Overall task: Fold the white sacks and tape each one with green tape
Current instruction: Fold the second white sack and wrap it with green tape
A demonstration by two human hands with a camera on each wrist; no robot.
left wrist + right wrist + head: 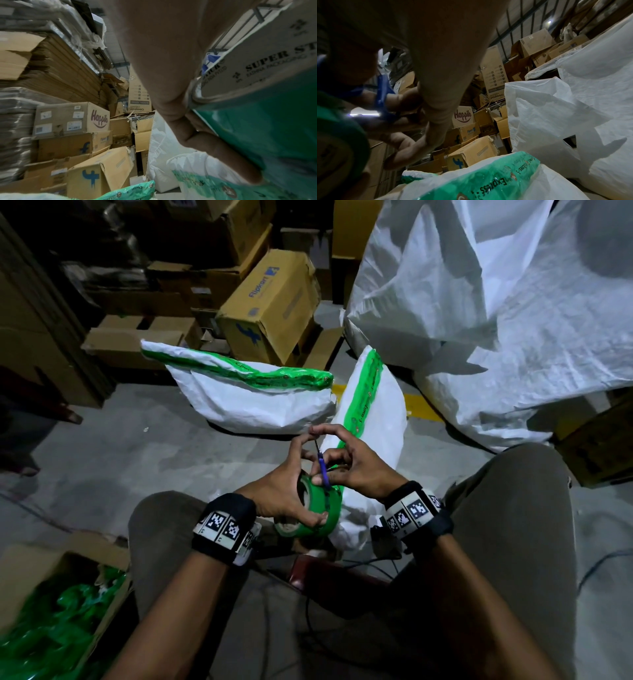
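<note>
My left hand (284,491) grips a roll of green tape (320,510), thumb under its rim. In the left wrist view the roll (265,128) shows its printed cardboard core. My right hand (359,470) pinches small blue-handled scissors (323,470) right at the top of the roll; the blue handle (383,94) also shows in the right wrist view. A folded white sack (376,412) with a green tape strip stands between my knees, just behind the hands. A second folded, taped sack (253,398) lies on the floor beyond it.
A large heap of loose white sacks (496,302) fills the right side. Cardboard boxes (270,302) are stacked along the back. An open box of crumpled green tape scraps (51,618) sits at my lower left. Cables (370,563) run across the grey floor by my legs.
</note>
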